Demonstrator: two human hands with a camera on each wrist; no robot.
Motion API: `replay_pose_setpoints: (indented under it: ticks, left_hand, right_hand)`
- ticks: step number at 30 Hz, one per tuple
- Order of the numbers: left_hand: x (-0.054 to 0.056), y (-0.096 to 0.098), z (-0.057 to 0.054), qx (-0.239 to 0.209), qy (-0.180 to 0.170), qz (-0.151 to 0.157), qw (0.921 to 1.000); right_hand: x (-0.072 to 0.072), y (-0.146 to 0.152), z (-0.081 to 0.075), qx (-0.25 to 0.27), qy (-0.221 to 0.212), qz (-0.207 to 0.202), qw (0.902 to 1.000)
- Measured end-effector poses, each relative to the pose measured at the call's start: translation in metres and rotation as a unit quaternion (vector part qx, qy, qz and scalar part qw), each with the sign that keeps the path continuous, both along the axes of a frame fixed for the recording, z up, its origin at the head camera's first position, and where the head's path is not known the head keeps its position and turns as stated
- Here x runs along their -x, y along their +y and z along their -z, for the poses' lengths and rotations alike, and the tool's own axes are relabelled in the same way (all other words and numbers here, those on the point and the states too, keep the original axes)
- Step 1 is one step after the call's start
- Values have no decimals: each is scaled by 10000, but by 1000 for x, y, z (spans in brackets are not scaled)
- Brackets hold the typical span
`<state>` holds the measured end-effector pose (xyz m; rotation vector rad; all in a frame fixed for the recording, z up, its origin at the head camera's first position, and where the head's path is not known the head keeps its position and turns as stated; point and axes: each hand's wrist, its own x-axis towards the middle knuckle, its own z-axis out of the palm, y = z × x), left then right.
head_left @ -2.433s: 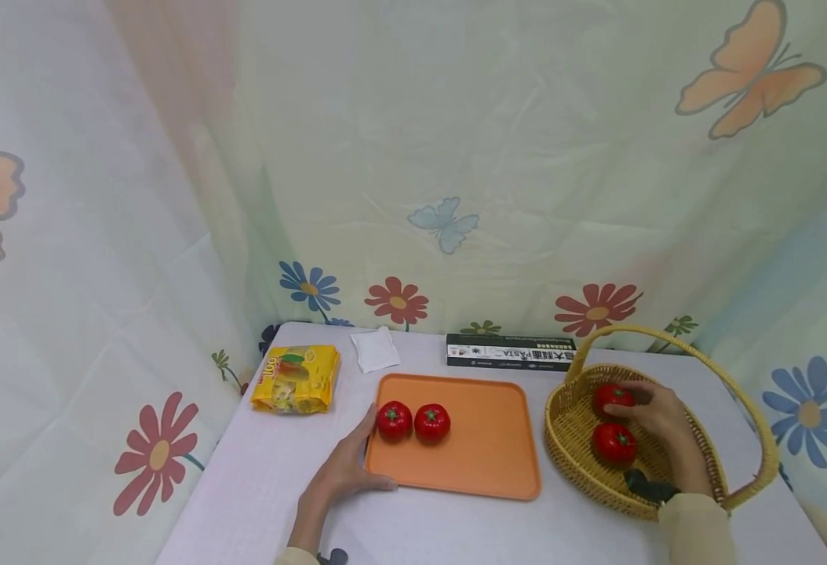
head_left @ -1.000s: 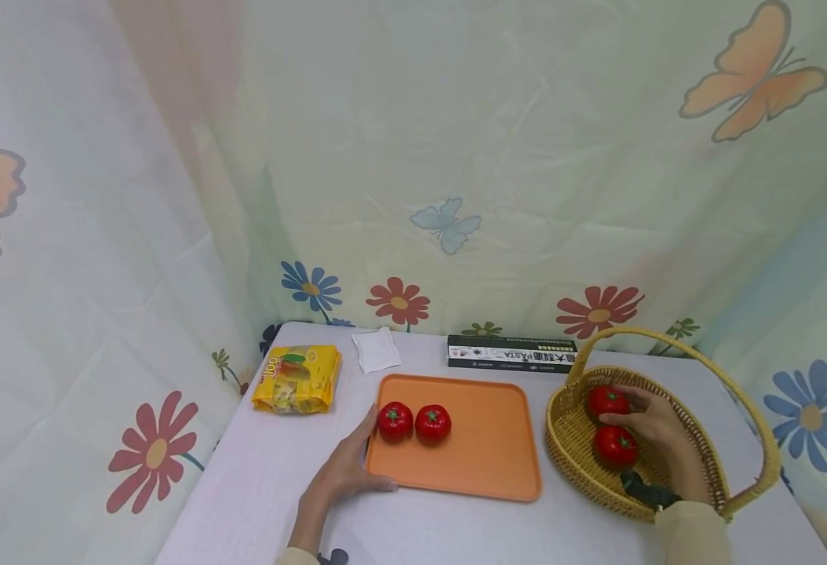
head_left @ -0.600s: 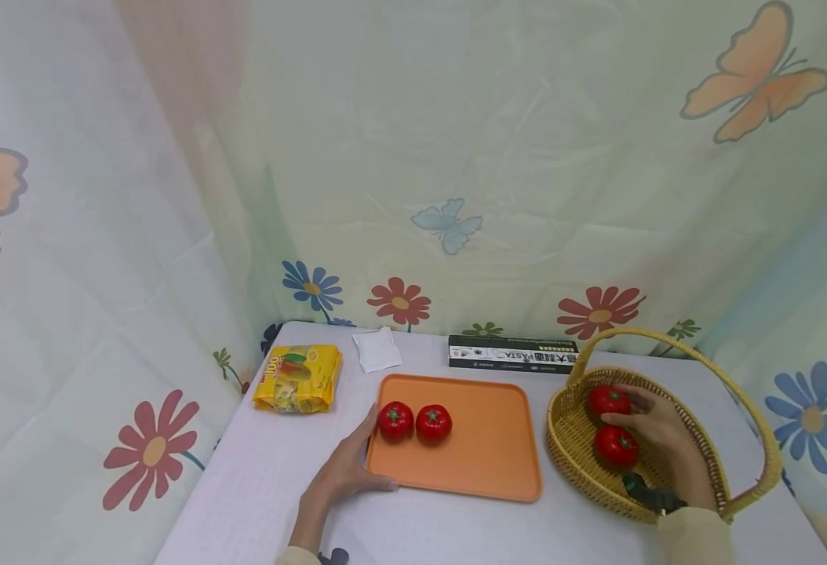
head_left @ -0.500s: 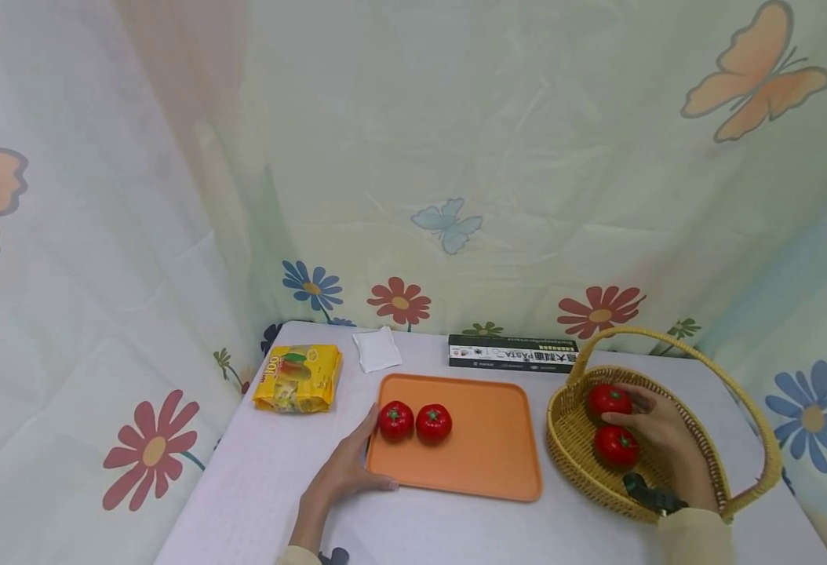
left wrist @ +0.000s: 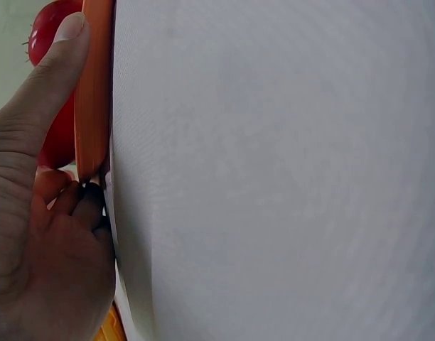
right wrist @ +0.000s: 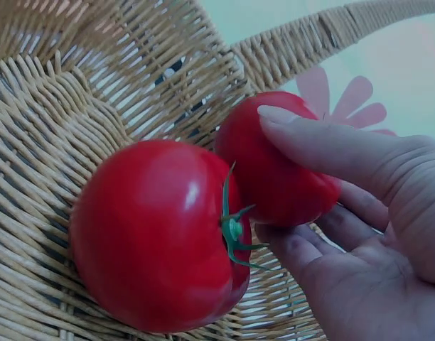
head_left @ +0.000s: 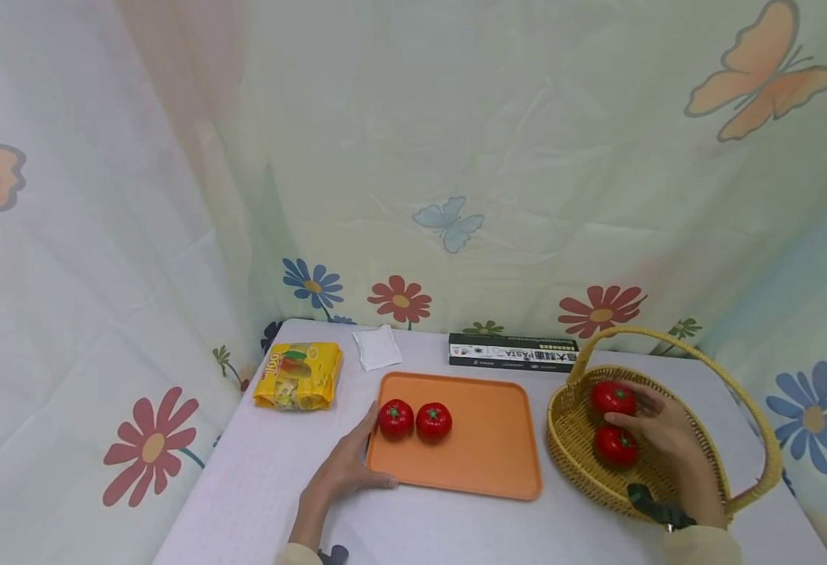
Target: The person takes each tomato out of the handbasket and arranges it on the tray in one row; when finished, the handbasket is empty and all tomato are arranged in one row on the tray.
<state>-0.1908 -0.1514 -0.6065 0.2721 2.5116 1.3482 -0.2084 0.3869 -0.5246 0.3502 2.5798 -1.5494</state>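
My right hand (head_left: 657, 420) is inside the wicker basket (head_left: 565, 455) and grips the farther red tomato (head_left: 611, 398). In the right wrist view the thumb lies over this tomato and the fingers curl under it. A second tomato (right wrist: 150, 234) with a green stem sits right beside it in the basket. My left hand (head_left: 346, 467) holds the near left corner of the orange tray (head_left: 484, 439), its thumb along the front edge and fingers at the left side. Two more tomatoes, one at the left (head_left: 395, 419) and one to its right (head_left: 433, 422), stand on the tray.
A yellow snack packet (head_left: 298, 377) lies at the back left of the white table, with a small white packet (head_left: 377, 348) near it. Behind the tray is a black pasta box (head_left: 512, 352). The tall basket handle (head_left: 731, 392) arches over the basket's right side.
My right hand has shifted slightly within the basket, and the gripped tomato has moved a little to the right over the last half second. My left hand and the tray have stayed put.
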Motion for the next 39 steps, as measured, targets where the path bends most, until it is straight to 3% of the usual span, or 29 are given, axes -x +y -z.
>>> replay_pose_setpoints:
  ticks: [11, 15, 19, 27, 39]
  left_hand:
    - [-1, 1, -3, 92, -36, -19, 9999]
    - [0, 1, -4, 100, -8, -15, 9999]
    - [0, 1, -4, 51, 33, 4, 10000]
    - [-1, 1, -2, 51, -26, 5, 10000]
    - [-1, 1, -2, 43, 6, 27, 10000]
  right_hand:
    - [-14, -14, -17, -85, 79, -81, 9999]
    - [-23, -20, -21, -221, 303, -171, 9991]
    - [-30, -24, -20, -320, 496, -205, 9980]
    - [-37, -27, -14, -103, 380, -292, 9988]
    - [-42, -45, -13, 212, 804, -965, 9919]
